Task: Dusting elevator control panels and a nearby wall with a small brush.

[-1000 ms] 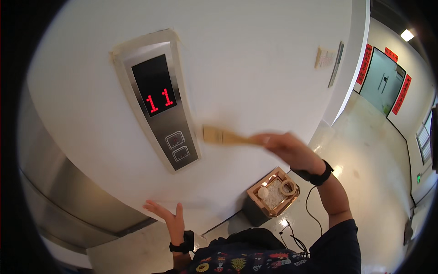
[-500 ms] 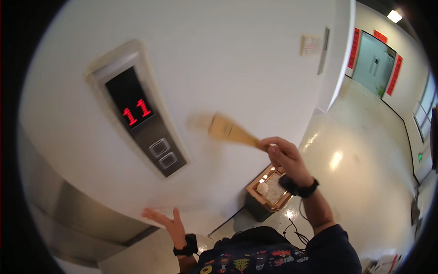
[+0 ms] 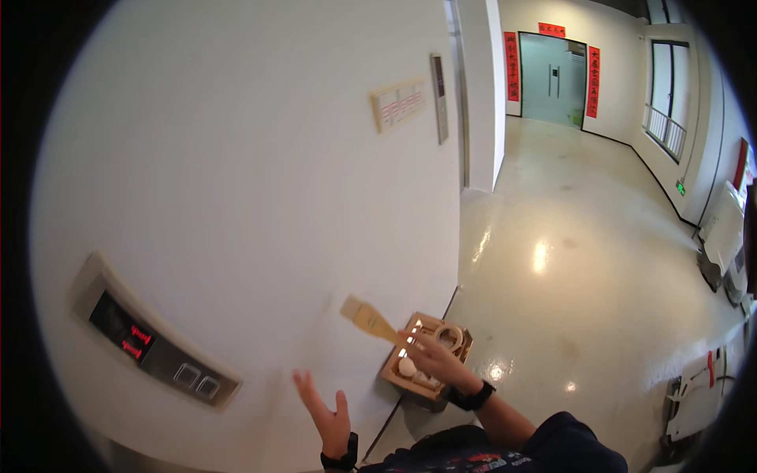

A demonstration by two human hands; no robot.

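The brush (image 3: 372, 321) was in front of the white wall (image 3: 236, 158), bristles toward the upper left; whether it touched could not be told. The right hand (image 3: 438, 363) had its grip closed around the handle. The left hand (image 3: 327, 419), its grip released, spread its fingers nearby. Behind the right hand stood a copper-rimmed bin (image 3: 391, 365); leftward, a lift panel (image 3: 164, 353) was on the wall.

Count two hands (image 3: 331, 419) (image 3: 438, 363), one brush (image 3: 369, 318), two wristbands (image 3: 341, 458) (image 3: 474, 396), two display panels (image 3: 164, 359) (image 3: 439, 98), three red door banners (image 3: 512, 67) (image 3: 552, 30) (image 3: 593, 83), one green sign (image 3: 680, 188), one wood-rimmed bin (image 3: 399, 347).
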